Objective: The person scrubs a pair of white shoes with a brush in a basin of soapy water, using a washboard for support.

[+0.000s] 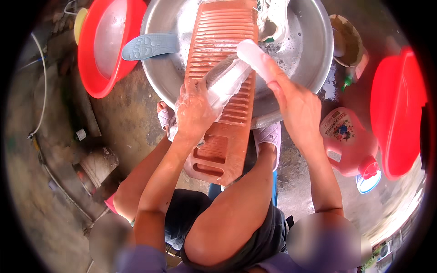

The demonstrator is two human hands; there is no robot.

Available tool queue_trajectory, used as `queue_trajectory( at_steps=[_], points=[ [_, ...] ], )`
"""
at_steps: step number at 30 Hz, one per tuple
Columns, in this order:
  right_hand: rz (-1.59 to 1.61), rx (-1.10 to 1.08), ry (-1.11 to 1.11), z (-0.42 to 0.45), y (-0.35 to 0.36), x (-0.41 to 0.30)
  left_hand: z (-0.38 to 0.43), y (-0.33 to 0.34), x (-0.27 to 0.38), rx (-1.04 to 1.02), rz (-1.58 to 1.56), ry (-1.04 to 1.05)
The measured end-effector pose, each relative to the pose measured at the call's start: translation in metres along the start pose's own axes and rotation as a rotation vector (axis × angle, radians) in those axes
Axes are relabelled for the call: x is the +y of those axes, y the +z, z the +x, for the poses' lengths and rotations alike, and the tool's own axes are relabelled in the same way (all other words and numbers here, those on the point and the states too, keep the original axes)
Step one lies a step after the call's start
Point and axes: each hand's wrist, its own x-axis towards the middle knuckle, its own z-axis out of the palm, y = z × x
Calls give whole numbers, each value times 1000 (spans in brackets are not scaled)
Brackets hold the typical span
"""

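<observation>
My left hand [194, 109] grips a soapy white shoe [228, 85] against a brown ridged washboard [222, 44]. The shoe lies slantwise with its patterned sole partly showing. In my right hand [297, 99] is a pale pink scrubbing brush [254, 59], its far end at the shoe's upper end; its bristles are hidden. The washboard leans across a large metal basin [307, 85] of sudsy water. Another white shoe [278, 20] rests in the basin, right of the board. A blue-grey insole [150, 46] lies over the basin's left rim.
A red basin [83, 68] stands at the left, another red basin [382, 112] at the right. Near the right one are a pink detergent jug [351, 143] and a round container [362, 44]. A hose [61, 191] runs along the left floor. My slippered feet flank the washboard.
</observation>
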Motion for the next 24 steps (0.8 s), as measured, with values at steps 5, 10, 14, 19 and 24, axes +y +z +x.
queue_trajectory(
  at_steps=[5, 10, 14, 19, 24],
  points=[
    [-45, -109, -291, -22, 57, -20, 2, -8, 2, -185, -35, -57],
    [-1, -15, -136, 24, 65, -6, -16, -2, -33, -29, 103, -27],
    [-32, -222, -283, -1, 68, -34, -21, 14, -33, 3, 53, -149],
    [-65, -68, -257, 15, 61, -27, -13, 19, -13, 9, 56, -191],
    [-128, -242, -242, 46, 43, -27, -19, 12, -7, -4, 41, -339]
  ],
)
